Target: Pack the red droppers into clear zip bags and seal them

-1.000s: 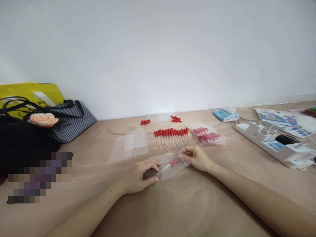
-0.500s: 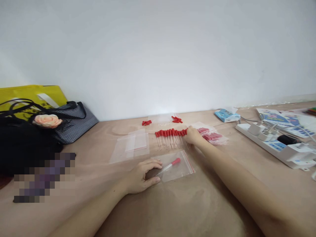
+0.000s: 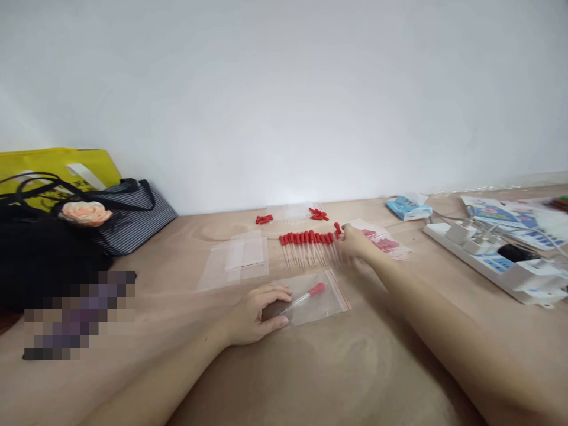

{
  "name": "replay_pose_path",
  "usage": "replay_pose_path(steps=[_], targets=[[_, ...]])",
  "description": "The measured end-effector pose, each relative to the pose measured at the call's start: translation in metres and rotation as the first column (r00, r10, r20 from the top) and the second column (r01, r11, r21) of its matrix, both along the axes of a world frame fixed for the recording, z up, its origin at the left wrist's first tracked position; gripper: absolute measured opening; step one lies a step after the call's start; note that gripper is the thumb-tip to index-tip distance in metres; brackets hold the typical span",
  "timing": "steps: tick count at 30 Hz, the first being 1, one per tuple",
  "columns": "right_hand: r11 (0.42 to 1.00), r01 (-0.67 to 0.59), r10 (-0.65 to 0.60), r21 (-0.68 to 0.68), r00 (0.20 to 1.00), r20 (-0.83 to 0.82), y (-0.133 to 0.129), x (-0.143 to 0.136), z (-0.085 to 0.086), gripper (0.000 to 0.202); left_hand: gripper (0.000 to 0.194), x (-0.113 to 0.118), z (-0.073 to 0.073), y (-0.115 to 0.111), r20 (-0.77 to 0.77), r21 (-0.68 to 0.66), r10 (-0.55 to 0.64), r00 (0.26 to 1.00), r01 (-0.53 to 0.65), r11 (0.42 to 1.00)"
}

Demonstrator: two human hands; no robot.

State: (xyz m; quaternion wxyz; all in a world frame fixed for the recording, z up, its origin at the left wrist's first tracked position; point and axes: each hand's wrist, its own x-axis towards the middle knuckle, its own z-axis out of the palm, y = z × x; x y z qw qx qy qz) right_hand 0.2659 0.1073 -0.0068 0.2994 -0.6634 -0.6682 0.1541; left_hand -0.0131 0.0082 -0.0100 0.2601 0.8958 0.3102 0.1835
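The right hand (image 3: 354,242) pinches a red-bulbed dropper (image 3: 338,229) just beside the dropper row (image 3: 306,238) — a sideways brush could skew it — while the left hand (image 3: 257,313), thumb and fingers apart, rests on a clear bag (image 3: 326,307) whose enclosed pipette (image 3: 316,289) could shift if tugged.

nothing you can properly read here tbh, black characters on your yellow bag (image 3: 48,161) partly covered, tiny lettering on your blue pack (image 3: 402,208), blue print on your leaflets (image 3: 506,214), all too blurry
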Motion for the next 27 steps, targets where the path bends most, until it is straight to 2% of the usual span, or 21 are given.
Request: replay_pose_path(steps=[2,4,7,13,16,18,21,23,25,27], targets=[[0.999,-0.027,0.029,0.027,0.998,-0.063,-0.013,0.001,0.005,0.053,0.029,0.000,0.000,0.000,-0.002,0.003,-0.003,1.000,0.003,1.000],[0.995,-0.085,0.094,0.048,0.967,-0.237,-0.030,0.001,0.006,0.065,0.030,0.000,0.000,0.000,-0.011,0.007,-0.001,1.000,0.001,1.000],[0.993,-0.115,0.111,0.026,0.837,-0.537,-0.054,0.000,0.002,0.073,0.030,0.000,0.000,0.000,-0.021,0.010,0.003,1.000,-0.003,1.000],[0.999,-0.031,0.030,0.013,0.633,-0.774,-0.081,-0.009,-0.022,0.060,0.033,0.000,0.001,-0.001,-0.024,0.014,0.013,1.000,-0.013,1.000],[0.999,-0.049,0.037,0.012,0.543,-0.839,-0.085,-0.011,-0.029,0.052,0.035,0.000,0.002,-0.001,-0.029,0.018,0.017,0.999,-0.016,1.000],[0.997,-0.052,0.079,0.060,0.554,-0.828,-0.085,-0.009,-0.028,0.048,0.035,0.000,0.002,-0.001,-0.031,0.020,0.020,0.999,-0.020,1.000],[0.983,0.028,0.119,0.179,0.646,-0.754,-0.085,0.001,-0.023,0.046,0.035,0.000,0.003,-0.002,-0.045,0.024,0.023,0.999,-0.022,0.999],[0.975,0.064,0.109,0.211,0.690,-0.715,-0.084,0.007,-0.019,0.045,0.035,0.000,0.003,-0.002,-0.060,0.023,0.031,0.998,-0.029,0.999],[0.980,0.054,0.099,0.190,0.699,-0.709,-0.084,0.008,-0.018,0.043,0.036,0.000,0.003,-0.002,-0.067,0.020,0.040,0.997,-0.039,0.999],[0.987,0.031,0.097,0.158,0.670,-0.736,-0.084,0.005,-0.020,0.042,0.036,0.000,0.003,-0.001,-0.066,0.013,0.037,0.997,-0.036,0.999]])
